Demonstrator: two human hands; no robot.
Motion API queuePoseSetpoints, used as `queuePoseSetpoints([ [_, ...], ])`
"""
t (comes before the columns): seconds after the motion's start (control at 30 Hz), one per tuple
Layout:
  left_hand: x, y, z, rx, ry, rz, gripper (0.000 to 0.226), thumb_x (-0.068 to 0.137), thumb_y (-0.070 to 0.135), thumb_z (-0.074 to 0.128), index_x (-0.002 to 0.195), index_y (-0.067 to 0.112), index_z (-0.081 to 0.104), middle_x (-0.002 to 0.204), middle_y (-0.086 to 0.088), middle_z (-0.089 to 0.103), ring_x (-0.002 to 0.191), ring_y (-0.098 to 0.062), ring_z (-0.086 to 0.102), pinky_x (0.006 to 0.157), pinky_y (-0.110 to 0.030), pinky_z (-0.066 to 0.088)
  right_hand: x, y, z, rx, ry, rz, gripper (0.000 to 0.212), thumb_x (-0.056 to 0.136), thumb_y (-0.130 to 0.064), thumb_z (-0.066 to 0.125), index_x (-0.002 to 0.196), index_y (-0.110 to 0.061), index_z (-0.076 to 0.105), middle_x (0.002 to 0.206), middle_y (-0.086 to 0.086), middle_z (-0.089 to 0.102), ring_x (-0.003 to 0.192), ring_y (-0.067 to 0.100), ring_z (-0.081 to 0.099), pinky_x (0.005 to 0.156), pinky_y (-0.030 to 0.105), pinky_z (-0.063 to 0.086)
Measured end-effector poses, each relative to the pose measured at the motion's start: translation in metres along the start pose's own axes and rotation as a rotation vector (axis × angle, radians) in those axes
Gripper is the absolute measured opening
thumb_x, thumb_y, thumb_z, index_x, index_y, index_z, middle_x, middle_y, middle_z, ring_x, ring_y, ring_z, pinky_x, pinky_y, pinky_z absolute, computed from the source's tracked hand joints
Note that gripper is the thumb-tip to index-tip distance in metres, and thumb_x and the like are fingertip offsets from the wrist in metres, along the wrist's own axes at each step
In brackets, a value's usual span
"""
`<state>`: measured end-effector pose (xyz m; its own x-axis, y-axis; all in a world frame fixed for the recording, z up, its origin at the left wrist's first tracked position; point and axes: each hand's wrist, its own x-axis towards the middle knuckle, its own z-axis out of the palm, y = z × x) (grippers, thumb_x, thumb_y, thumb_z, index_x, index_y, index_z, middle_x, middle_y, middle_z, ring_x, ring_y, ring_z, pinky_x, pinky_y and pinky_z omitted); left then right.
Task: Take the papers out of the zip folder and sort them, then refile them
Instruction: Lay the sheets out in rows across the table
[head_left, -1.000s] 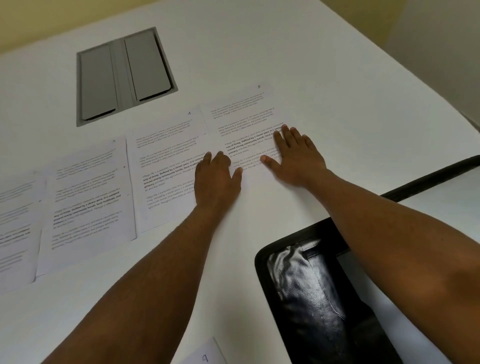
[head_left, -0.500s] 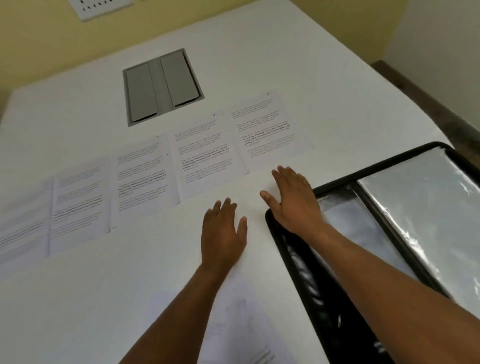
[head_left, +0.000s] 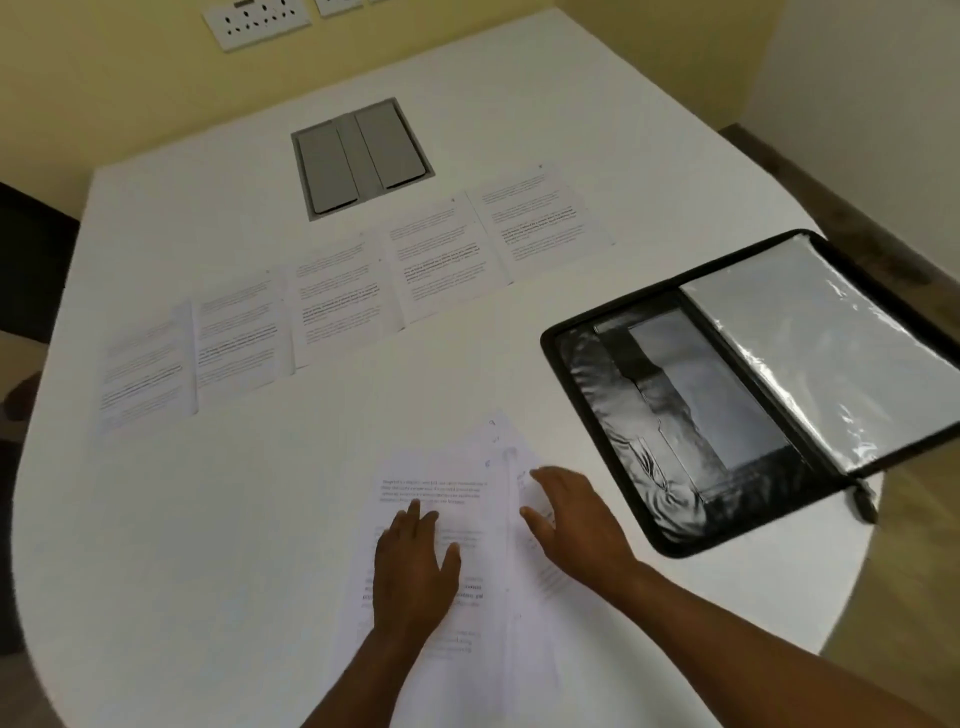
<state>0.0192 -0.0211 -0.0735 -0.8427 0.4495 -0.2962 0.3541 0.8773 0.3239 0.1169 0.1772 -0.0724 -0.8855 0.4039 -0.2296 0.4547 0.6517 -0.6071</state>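
Note:
Several printed sheets (head_left: 343, 301) lie in a slanting row across the middle of the white table (head_left: 208, 519). Nearer to me lies a loose, fanned pile of papers (head_left: 467, 467). My left hand (head_left: 413, 566) rests flat on that pile with straight fingers. My right hand (head_left: 574, 519) lies open on the pile's right edge, fingers spread. The black zip folder (head_left: 602, 415) lies open at the right, with clear plastic sleeves on its right half.
A grey cable hatch (head_left: 361, 158) is set into the table behind the row of sheets. Wall sockets (head_left: 257, 23) sit on the yellow wall. The folder's near corner overhangs the table's right edge. A dark chair (head_left: 28, 260) stands at the left.
Both hands have drawn back from the row of sheets toward me and now lie on the near pile of papers. The view has tilted up, showing more of the table.

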Motion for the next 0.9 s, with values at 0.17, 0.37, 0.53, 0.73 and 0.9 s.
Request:
queuePoseSetpoints([
  [0.17, -0.040, -0.026, 0.014, -0.001, -0.065, -0.017, 0.066, 0.092, 0.048, 0.052, 0.147, 0.019, 0.032, 0.160, -0.004, 0.015, 0.147, -0.023, 0.014, 0.119, -0.038, 0.014, -0.048, -0.012, 0.037, 0.182, -0.087, 0.223, 0.040, 0.092, -0.033, 0.062, 0.128, -0.017, 0.055, 0.122, 0.000, 0.059, 0.100, 0.010, 0.057, 0.085, 0.017, 0.041],
  [0.37, -0.064, -0.030, 0.027, -0.010, -0.147, 0.100, 0.076, 0.089, 0.061, 0.048, 0.150, 0.023, 0.022, 0.162, 0.002, 0.003, 0.148, -0.016, 0.004, 0.117, -0.032, 0.017, -0.074, -0.028, 0.059, 0.255, -0.172, 0.359, 0.041, 0.092, -0.030, 0.062, 0.131, -0.017, 0.055, 0.113, -0.005, 0.062, 0.097, 0.007, 0.057, 0.089, 0.018, 0.043],
  [0.53, -0.069, -0.027, 0.040, 0.203, -0.204, 0.220, 0.096, 0.080, 0.083, 0.018, 0.154, 0.025, 0.003, 0.161, -0.001, -0.011, 0.149, -0.022, -0.005, 0.119, -0.037, 0.005, -0.078, -0.042, 0.062, 0.246, -0.192, 0.375, 0.049, 0.092, -0.029, 0.064, 0.137, -0.017, 0.049, 0.126, -0.001, 0.061, 0.111, 0.013, 0.058, 0.095, 0.021, 0.043],
  [0.73, -0.074, -0.025, 0.051, 0.252, -0.234, 0.211, 0.115, 0.057, 0.088, -0.012, 0.154, 0.026, -0.003, 0.160, -0.005, -0.018, 0.148, -0.027, -0.012, 0.118, -0.045, 0.002, -0.080, -0.050, 0.069, 0.355, -0.176, 0.444, 0.052, 0.089, -0.026, 0.068, 0.136, -0.018, 0.048, 0.119, -0.003, 0.059, 0.106, 0.013, 0.057, 0.095, 0.023, 0.045],
  [0.9, -0.074, -0.023, 0.050, 0.241, -0.257, 0.180, 0.089, 0.086, 0.076, 0.025, 0.154, 0.025, 0.001, 0.160, -0.005, -0.017, 0.148, -0.028, -0.012, 0.119, -0.044, 0.001, -0.084, -0.054, 0.073, 0.429, -0.185, 0.499, 0.048, 0.091, -0.021, 0.065, 0.136, -0.018, 0.049, 0.132, 0.001, 0.055, 0.120, 0.018, 0.052, 0.102, 0.027, 0.041],
])
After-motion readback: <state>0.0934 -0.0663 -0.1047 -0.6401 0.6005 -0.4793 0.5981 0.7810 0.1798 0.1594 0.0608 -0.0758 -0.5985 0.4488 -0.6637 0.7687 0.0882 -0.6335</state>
